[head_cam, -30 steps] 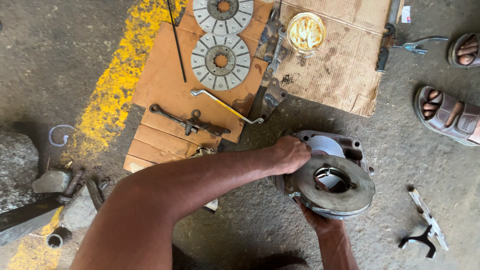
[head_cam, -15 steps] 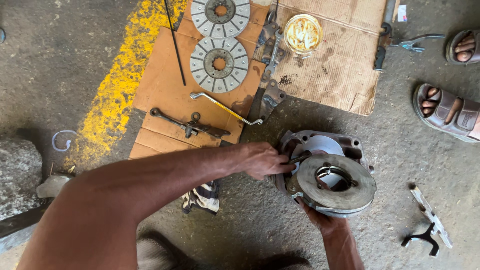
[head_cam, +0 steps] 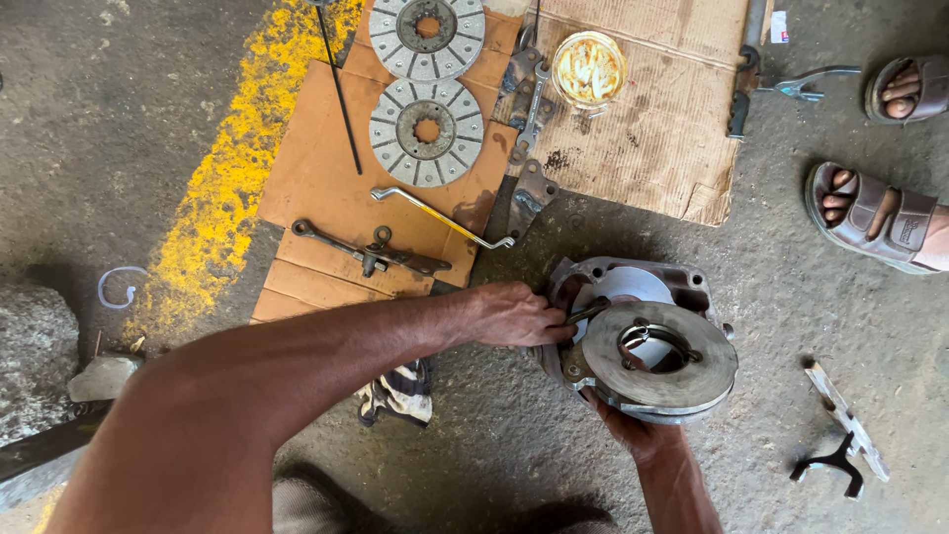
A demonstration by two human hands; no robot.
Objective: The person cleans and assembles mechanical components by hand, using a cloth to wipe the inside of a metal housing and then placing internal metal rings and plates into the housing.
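Left hand [head_cam: 514,314] grips a tool; right hand [head_cam: 633,430] cradles the metal housing [head_cam: 682,391].

Head view: looking straight down from above, fairly near, facing the concrete floor [head_cam: 158,119].
Framing: cardboard sheet [head_cam: 326,188] lying toward 12 o'clock.

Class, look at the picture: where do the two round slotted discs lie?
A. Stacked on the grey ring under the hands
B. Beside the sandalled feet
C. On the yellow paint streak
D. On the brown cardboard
D: both slotted discs lie side by side on the brown cardboard, apart from the hands.
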